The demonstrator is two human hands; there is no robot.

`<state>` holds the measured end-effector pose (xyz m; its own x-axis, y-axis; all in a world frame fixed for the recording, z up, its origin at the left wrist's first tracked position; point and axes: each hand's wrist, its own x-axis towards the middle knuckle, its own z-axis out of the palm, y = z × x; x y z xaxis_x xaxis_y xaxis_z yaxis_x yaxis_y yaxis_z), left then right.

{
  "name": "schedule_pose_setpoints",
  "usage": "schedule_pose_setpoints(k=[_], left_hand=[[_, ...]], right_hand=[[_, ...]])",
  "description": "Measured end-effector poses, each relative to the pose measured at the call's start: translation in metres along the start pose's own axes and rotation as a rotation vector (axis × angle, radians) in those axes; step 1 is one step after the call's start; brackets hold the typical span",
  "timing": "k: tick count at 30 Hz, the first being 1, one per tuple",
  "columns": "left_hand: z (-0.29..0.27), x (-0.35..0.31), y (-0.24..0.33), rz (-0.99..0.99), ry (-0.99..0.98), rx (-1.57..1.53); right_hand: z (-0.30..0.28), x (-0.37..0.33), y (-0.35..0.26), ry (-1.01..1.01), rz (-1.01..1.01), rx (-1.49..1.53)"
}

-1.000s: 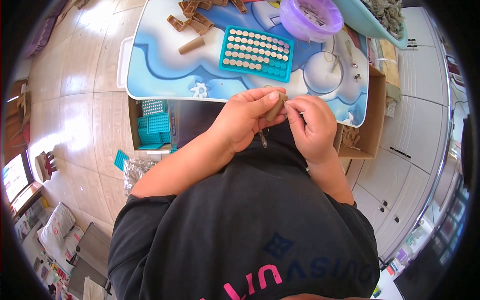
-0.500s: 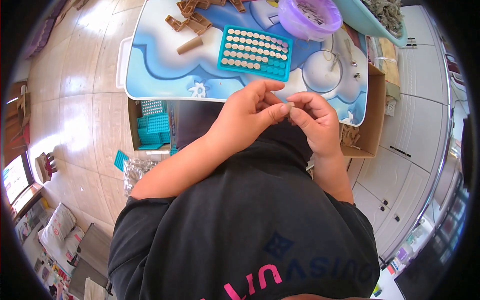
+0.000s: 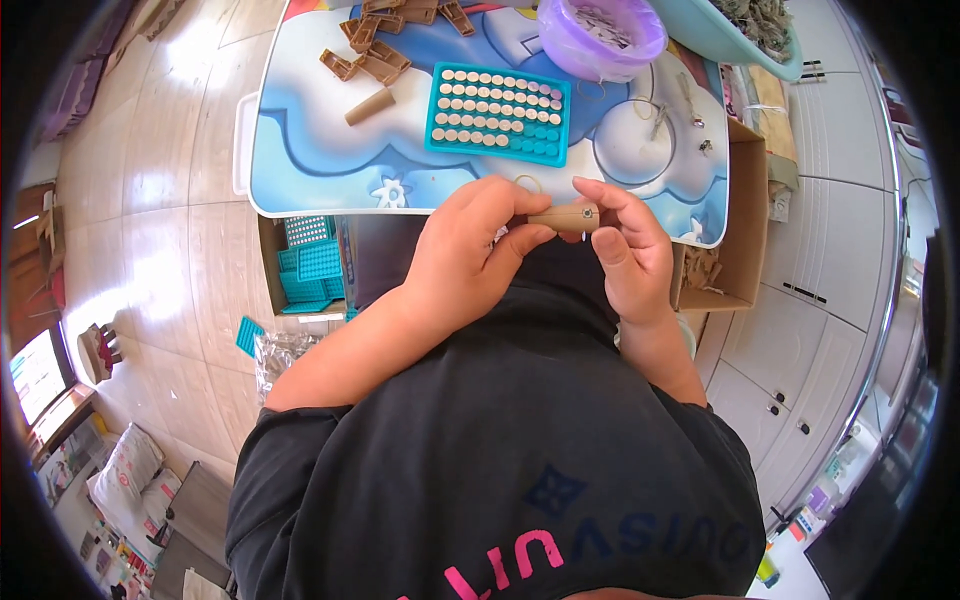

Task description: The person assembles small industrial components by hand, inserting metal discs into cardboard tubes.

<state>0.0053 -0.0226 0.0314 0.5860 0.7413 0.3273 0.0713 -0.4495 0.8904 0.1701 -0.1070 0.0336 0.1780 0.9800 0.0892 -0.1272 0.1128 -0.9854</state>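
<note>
A brown tube-like piece (image 3: 562, 218) is pinched between the thumb and fingers of my left hand (image 3: 472, 245). Near its right end sits a small dark round metal bit. My right hand (image 3: 638, 250) is at that end, thumb and index finger spread apart; some of its fingers are partly hidden behind the tube. Just beyond both hands, on the blue-and-white table (image 3: 320, 185), lies a teal tray (image 3: 432, 148) with rows of small pale discs; several slots at its lower right hold none. A thin yellowish loop (image 3: 528, 183) shows above my left fingers.
Brown hollow pieces (image 3: 385, 62) and a brown cylinder (image 3: 370, 107) lie at the table's far left. A purple lined basin (image 3: 610, 65) and a pale teal tub (image 3: 735, 50) stand far right. Boxes with teal trays (image 3: 320, 260) and brown pieces (image 3: 705, 270) flank my lap.
My hands were pinched together around something small. Now the brown tube lies sideways between them, and my right thumb and index finger have spread. The view has shifted slightly.
</note>
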Motion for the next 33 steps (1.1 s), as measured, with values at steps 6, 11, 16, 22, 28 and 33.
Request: schedule_pose_setpoints(k=[6,11,16,22,28,33], left_hand=[[0.006,-0.003,0.001,-0.023,0.008,-0.087],[0.005,0.004,0.006,-0.225,-0.163,-0.093],[-0.017,0.014,0.001,0.016,0.017,0.064],[-0.078,0.052,-0.055,-0.092,0.418,0.385],[-0.1,0.101,-0.093,-0.207,0.367,0.862],[-0.116,0.109,-0.1,-0.39,0.191,0.912]], right_hand=[[-0.003,-0.004,0.007,0.054,-0.083,-0.357],[-0.01,-0.006,0.014,0.138,0.123,-0.081],[-0.062,-0.017,-0.002,0.355,-0.062,-0.125],[-0.199,-0.069,-0.017,0.882,-0.112,-0.322],[-0.28,-0.119,0.036,1.117,0.336,-0.641],[-0.229,-0.07,0.021,1.03,0.163,-0.515]])
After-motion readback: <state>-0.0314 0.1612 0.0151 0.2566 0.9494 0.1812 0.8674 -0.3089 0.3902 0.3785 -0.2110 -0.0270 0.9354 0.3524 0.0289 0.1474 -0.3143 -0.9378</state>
